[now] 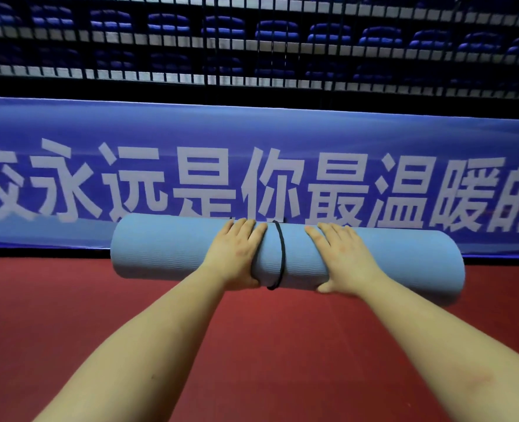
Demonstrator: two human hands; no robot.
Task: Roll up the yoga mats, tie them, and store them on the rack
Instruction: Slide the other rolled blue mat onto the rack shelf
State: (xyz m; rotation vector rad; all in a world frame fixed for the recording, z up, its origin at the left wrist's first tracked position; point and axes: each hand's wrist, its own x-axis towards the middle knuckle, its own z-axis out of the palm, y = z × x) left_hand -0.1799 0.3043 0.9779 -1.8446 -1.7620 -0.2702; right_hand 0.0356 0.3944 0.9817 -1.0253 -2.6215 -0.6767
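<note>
A light blue yoga mat (166,248), rolled into a tight cylinder, is held level in the air in front of me. A thin black band (281,254) circles its middle. My left hand (236,254) grips the roll just left of the band, fingers over the top and thumb underneath. Just right of the band, my right hand (340,257) grips the roll the same way. Both forearms reach forward from the bottom of the frame.
Below lies a red floor (69,315). A long blue banner (252,166) with large white characters runs across a low barrier behind the mat. Above it stands dark netting (206,56) with rows of blue seats (276,32) beyond.
</note>
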